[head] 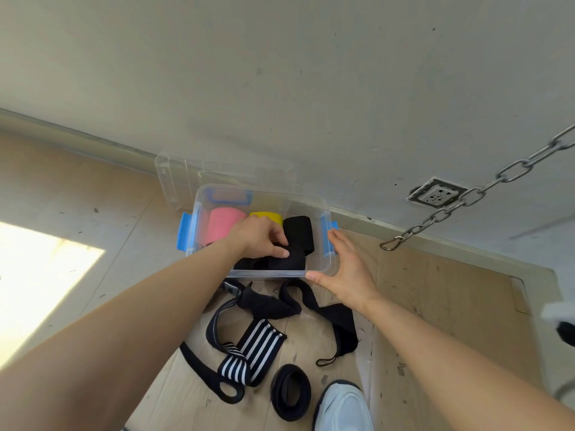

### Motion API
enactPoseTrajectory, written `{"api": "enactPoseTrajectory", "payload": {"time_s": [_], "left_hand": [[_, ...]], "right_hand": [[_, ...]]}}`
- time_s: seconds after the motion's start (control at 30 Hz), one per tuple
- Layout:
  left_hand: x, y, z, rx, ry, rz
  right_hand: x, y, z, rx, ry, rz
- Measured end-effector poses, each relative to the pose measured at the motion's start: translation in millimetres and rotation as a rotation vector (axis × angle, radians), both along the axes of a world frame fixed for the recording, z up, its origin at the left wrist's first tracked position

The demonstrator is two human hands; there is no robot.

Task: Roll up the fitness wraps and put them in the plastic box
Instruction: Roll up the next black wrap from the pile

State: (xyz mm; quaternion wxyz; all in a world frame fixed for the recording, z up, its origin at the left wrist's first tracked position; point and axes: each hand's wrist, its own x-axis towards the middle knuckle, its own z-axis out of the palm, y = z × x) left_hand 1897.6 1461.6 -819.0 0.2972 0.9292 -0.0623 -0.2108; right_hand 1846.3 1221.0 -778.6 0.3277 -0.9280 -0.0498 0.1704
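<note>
Now our left hand (259, 237) grips a black rolled cloth wrap (292, 260) in the clear plastic box (265, 274), right hand (348, 272) flat against it; next we let go

A grey metal chain (485, 189) comes down from the upper right and ends in a small metal snap hook (390, 244), low by the pale skirting board (435, 244). Beside the chain, a white square wall socket in a dark frame (435, 194) sits low on the scuffed pale grey wall (280, 73). The light wooden floor (109, 213) carries a bright patch of sunlight (37, 275) at the left. A white shoe with a dark sole (345, 409) stands at the bottom edge.
</note>
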Motion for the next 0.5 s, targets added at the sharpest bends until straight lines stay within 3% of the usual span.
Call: {"api": "enactPoseTrajectory", "payload": {"time_s": [0.33, 0.5], "left_hand": [[-1.0, -15.2, -3.7, 0.287, -0.196, -0.075], [-13.6, -11.9, 0.4, 0.131, -0.123, -0.101]], "right_hand": [[0.1, 0.6, 0.8, -0.004, 0.0, 0.002], [0.0, 0.8, 3.0, -0.016, -0.012, 0.016]]}}
